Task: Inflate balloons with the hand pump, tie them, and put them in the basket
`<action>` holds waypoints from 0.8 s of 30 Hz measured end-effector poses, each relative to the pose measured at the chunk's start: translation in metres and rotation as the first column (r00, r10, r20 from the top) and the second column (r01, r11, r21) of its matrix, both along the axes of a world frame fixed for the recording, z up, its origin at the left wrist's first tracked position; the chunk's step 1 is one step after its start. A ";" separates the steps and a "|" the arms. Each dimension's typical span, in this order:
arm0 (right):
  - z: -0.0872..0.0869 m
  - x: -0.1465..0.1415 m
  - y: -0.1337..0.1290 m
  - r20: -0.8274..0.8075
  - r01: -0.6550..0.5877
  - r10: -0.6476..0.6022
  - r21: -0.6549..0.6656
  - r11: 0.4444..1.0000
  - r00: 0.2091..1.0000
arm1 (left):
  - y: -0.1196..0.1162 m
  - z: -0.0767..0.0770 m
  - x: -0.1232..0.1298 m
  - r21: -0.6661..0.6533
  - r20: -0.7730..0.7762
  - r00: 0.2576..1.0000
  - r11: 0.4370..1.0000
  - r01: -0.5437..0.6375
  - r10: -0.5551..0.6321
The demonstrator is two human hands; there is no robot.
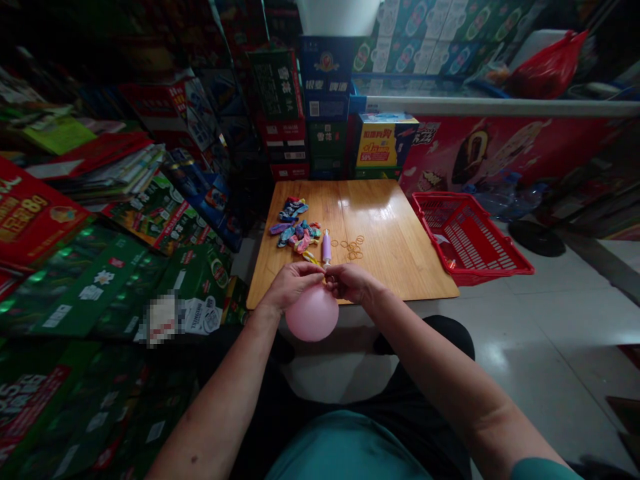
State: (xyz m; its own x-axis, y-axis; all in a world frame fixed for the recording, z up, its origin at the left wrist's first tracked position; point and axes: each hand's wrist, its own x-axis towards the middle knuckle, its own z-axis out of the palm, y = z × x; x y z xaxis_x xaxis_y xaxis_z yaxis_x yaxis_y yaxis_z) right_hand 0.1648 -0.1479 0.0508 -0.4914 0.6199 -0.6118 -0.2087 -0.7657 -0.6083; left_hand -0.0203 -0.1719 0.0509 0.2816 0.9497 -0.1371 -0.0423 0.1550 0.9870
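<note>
A pink inflated balloon [313,315] hangs just off the front edge of the wooden table, its neck up between my hands. My left hand [295,283] pinches at the neck from the left. From the right, the fingers of my right hand [349,281] are closed at the same spot; the neck itself is mostly hidden by the fingers. Just beyond my hands lies a purple hand pump [327,247]. To its right are several yellowish rubber bands [355,248]. A pile of uninflated coloured balloons [299,230] rests on the left part of the table.
The wooden table [400,267] stands before my knees. On the floor to its right sits a red plastic basket [470,233]. Stacked green beer cases [95,280] crowd the left side. Boxes [325,87] and a freezer [490,103] line the back.
</note>
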 end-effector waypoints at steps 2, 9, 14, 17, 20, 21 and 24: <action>-0.003 -0.003 0.003 -0.038 0.016 -0.017 -0.025 1.000 0.999 | -0.001 0.007 0.003 0.131 -0.166 0.986 0.991 0.007 0.015; -0.008 -0.002 0.001 -0.140 0.014 -0.026 -0.082 0.997 0.990 | -0.008 0.018 -0.001 0.375 -0.330 0.944 0.913 0.157 -0.027; -0.008 -0.003 -0.004 -0.161 0.007 -0.018 -0.065 0.998 0.987 | -0.008 0.014 -0.001 0.349 -0.328 0.945 0.928 0.129 -0.008; -0.011 -0.006 -0.007 -0.160 0.005 -0.008 -0.020 1.000 0.987 | -0.008 0.009 0.001 0.281 -0.288 0.957 0.958 0.058 0.027; -0.013 -0.009 -0.010 -0.147 0.038 -0.026 0.077 0.996 0.989 | -0.007 0.005 0.003 0.292 -0.323 0.939 0.956 -0.019 0.117; -0.013 -0.011 -0.012 -0.113 0.050 -0.033 0.154 0.987 0.993 | -0.006 0.004 0.003 0.301 -0.347 0.929 0.953 -0.023 0.132; -0.009 -0.016 -0.016 0.075 0.026 -0.068 0.465 0.885 0.995 | -0.004 0.003 0.005 0.309 -0.414 0.908 0.948 0.072 0.066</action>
